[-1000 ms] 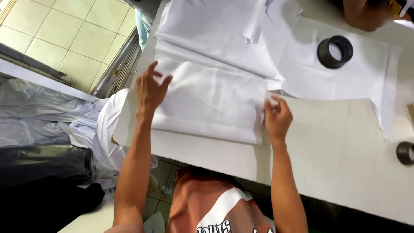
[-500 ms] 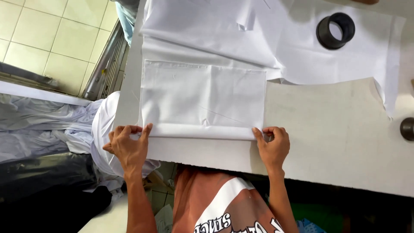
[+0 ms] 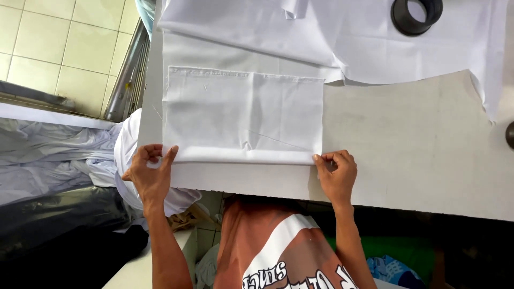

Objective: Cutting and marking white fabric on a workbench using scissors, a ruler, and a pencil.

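A folded rectangle of white fabric (image 3: 243,115) lies flat on the white table (image 3: 407,155), its near folded edge toward me. My left hand (image 3: 150,174) pinches the fabric's near left corner between thumb and fingers. My right hand (image 3: 336,172) pinches the near right corner. More white fabric (image 3: 332,37) is spread beyond it, across the far part of the table.
A black tape roll (image 3: 416,13) rests on the far fabric. Another dark round object (image 3: 509,135) sits at the right edge. White cloth (image 3: 126,155) hangs off the table's left side over black plastic bags (image 3: 59,214). Tiled floor (image 3: 59,37) lies to the left.
Both hands moved from the top of the fabric back to its near edge and took hold of the two near corners. The fabric now lies flatter and squarer.
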